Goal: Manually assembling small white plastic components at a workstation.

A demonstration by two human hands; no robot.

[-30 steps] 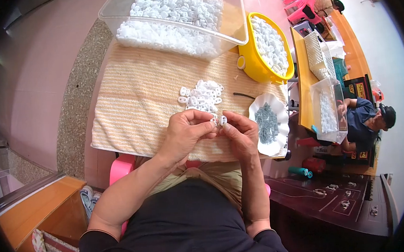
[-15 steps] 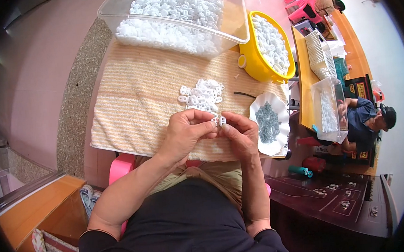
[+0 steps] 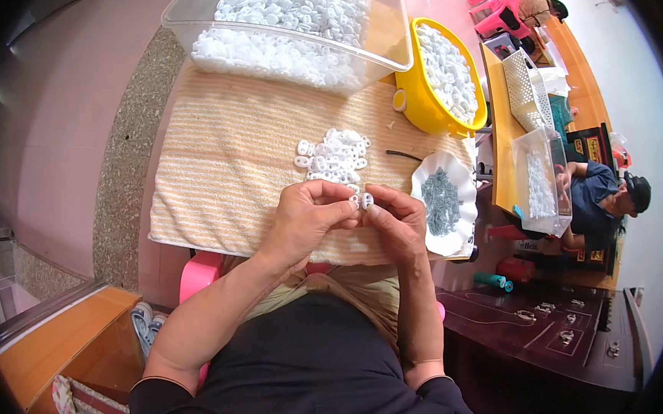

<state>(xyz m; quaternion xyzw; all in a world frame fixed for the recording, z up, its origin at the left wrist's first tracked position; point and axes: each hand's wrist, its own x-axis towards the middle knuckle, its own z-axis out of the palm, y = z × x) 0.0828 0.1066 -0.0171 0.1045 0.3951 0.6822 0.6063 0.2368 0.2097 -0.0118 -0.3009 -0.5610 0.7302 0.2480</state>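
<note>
Close together over the near part of the towel (image 3: 213, 161), my two hands each pinch a small white plastic part. My left hand (image 3: 305, 218) is closed, thumb against forefinger, on a small white piece (image 3: 355, 200) partly covered by the fingertips. In the closed fingers of my right hand (image 3: 398, 225) is an oval white piece with holes (image 3: 367, 200). The two pieces are side by side, almost touching. Just beyond my fingertips lies a loose pile of similar white pieces (image 3: 335, 154). A white wavy-rimmed dish (image 3: 465, 190) of tiny grey metal bits (image 3: 440, 199) stands beside my right hand.
A clear plastic bin (image 3: 380, 27) of white parts stands at the far side, next to a yellow tub (image 3: 409, 113) of more. A thin dark strip (image 3: 403, 155) lies near the dish. On the right, another person (image 3: 603, 188) handles a clear box (image 3: 547, 219).
Almost nothing differs. Both hands keep their pinch on the white pieces, and the whole view has shifted very slightly.
</note>
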